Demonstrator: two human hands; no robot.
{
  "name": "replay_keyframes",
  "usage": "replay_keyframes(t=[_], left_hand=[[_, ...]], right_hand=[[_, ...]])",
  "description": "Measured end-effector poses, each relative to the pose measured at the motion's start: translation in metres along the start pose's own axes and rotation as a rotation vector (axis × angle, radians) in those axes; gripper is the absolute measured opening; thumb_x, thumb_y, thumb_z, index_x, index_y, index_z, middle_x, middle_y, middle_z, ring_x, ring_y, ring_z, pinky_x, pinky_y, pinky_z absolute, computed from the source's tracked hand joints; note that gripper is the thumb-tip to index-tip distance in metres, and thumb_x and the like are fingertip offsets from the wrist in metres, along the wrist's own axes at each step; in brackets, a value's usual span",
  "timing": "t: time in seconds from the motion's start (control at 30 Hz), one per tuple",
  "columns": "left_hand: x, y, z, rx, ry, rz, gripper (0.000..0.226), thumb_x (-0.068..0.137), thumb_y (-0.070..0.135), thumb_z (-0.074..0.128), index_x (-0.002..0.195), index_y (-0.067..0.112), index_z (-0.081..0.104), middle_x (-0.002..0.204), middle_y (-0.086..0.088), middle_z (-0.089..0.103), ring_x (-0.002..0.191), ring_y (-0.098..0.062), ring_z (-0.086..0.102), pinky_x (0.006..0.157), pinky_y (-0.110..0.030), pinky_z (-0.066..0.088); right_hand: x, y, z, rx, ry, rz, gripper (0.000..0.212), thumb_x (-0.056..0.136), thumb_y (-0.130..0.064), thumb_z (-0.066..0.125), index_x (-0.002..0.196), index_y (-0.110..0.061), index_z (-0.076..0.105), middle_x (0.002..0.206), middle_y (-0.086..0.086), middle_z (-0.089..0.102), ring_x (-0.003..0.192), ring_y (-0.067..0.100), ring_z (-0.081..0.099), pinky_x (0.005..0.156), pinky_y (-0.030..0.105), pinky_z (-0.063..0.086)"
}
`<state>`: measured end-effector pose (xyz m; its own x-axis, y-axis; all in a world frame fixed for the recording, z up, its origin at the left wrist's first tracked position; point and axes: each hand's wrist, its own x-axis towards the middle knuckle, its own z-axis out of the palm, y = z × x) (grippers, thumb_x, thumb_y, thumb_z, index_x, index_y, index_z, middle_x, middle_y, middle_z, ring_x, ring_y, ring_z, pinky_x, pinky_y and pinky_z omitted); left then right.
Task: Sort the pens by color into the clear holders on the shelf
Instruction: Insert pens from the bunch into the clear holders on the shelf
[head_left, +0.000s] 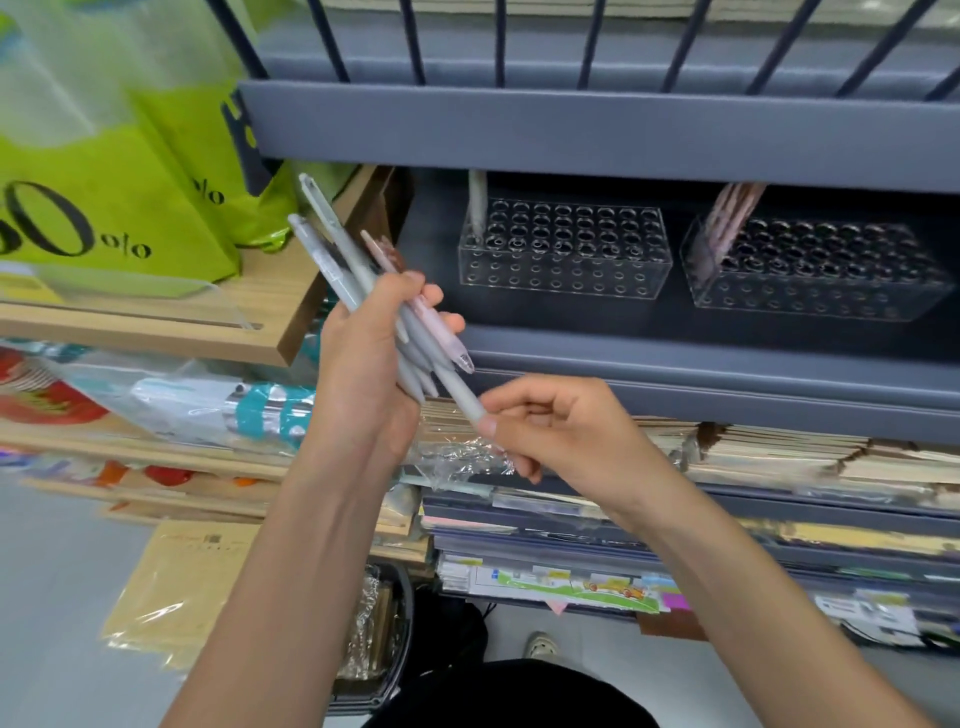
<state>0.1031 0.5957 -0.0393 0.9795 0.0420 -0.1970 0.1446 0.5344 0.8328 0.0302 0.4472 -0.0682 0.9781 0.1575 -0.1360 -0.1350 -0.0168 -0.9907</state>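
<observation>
My left hand (363, 358) grips a bundle of pens (332, 249), several grey ones and a pink one (441, 332), tips pointing down to the right. My right hand (550, 431) pinches the lower end of one grey pen (460, 397) that sticks out of the bundle. On the grey shelf (675, 348) stand two clear holders with rows of holes. The left holder (566, 249) has a grey pen (477, 202) in its far left corner. The right holder (821, 270) has a few pink pens (727, 218) in its left end.
Green printed bags (119, 171) sit on a wooden shelf (280, 301) to the left. Below the grey shelf lie stacks of notebooks and paper goods (779, 457). A dark basket (379, 623) and wrapped packets stand on the floor.
</observation>
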Motion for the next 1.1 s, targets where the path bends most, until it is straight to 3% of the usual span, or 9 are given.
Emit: replay_keyframes(t=[0.17,0.4,0.57,0.7,0.83,1.0,1.1], left_hand=[[0.005,0.014,-0.002,-0.07,0.018,0.023,0.007,0.098,0.008,0.055,0.092,0.011,0.056,0.061,0.002,0.064,0.049,-0.013,0.062,0.046,-0.021,0.048],[0.006,0.015,-0.016,-0.054,-0.009,0.039,0.008,0.099,0.008,0.057,0.1,0.004,0.05,0.058,0.0,0.061,0.056,-0.019,0.068,0.055,-0.026,0.056],[0.002,0.018,-0.028,-0.064,-0.014,0.05,0.014,0.099,0.007,0.057,0.107,0.001,0.048,0.058,0.0,0.064,0.063,-0.023,0.073,0.06,-0.028,0.059],[-0.006,0.019,-0.037,-0.01,-0.073,0.016,0.016,0.098,0.007,0.056,0.11,0.003,0.046,0.061,-0.001,0.062,0.054,-0.019,0.066,0.053,-0.025,0.054],[-0.016,0.014,-0.044,0.086,-0.125,-0.019,0.01,0.097,0.004,0.058,0.103,0.003,0.05,0.064,-0.002,0.061,0.048,-0.017,0.058,0.047,-0.023,0.05],[-0.022,0.014,-0.054,0.161,-0.149,-0.046,0.01,0.095,0.003,0.06,0.104,0.006,0.055,0.065,-0.003,0.061,0.045,-0.017,0.054,0.044,-0.022,0.047],[-0.024,0.016,-0.062,0.198,-0.179,-0.046,0.009,0.096,0.002,0.059,0.103,0.007,0.055,0.064,-0.002,0.06,0.044,-0.016,0.053,0.043,-0.022,0.046]], right_hand=[[-0.014,0.004,-0.01,0.006,-0.051,0.039,0.005,0.076,-0.014,0.071,0.08,-0.018,0.073,0.066,0.005,0.065,0.048,0.014,0.055,0.045,0.022,0.044],[-0.025,0.001,-0.031,-0.063,-0.089,0.063,0.017,0.084,0.005,0.069,0.085,-0.012,0.071,0.067,0.01,0.067,0.05,0.018,0.061,0.047,0.025,0.051],[-0.024,-0.006,-0.036,0.0,-0.122,0.051,0.01,0.086,0.008,0.062,0.091,-0.001,0.063,0.072,0.019,0.069,0.053,0.025,0.065,0.049,0.026,0.052],[-0.01,-0.021,-0.033,-0.084,-0.001,-0.075,0.017,0.085,0.013,0.061,0.096,0.0,0.055,0.077,0.017,0.074,0.061,0.028,0.07,0.053,0.029,0.055],[0.018,-0.047,-0.028,-0.179,0.119,-0.179,0.029,0.078,0.0,0.064,0.101,-0.01,0.051,0.08,0.013,0.075,0.068,0.03,0.073,0.055,0.029,0.056],[0.06,-0.067,-0.029,-0.236,0.441,-0.255,0.017,0.075,-0.014,0.066,0.088,-0.02,0.055,0.072,0.001,0.073,0.059,0.019,0.07,0.052,0.029,0.055],[0.076,-0.073,-0.03,-0.285,0.573,-0.281,0.011,0.077,-0.016,0.068,0.07,-0.022,0.062,0.071,0.0,0.074,0.051,0.013,0.065,0.05,0.028,0.054]])
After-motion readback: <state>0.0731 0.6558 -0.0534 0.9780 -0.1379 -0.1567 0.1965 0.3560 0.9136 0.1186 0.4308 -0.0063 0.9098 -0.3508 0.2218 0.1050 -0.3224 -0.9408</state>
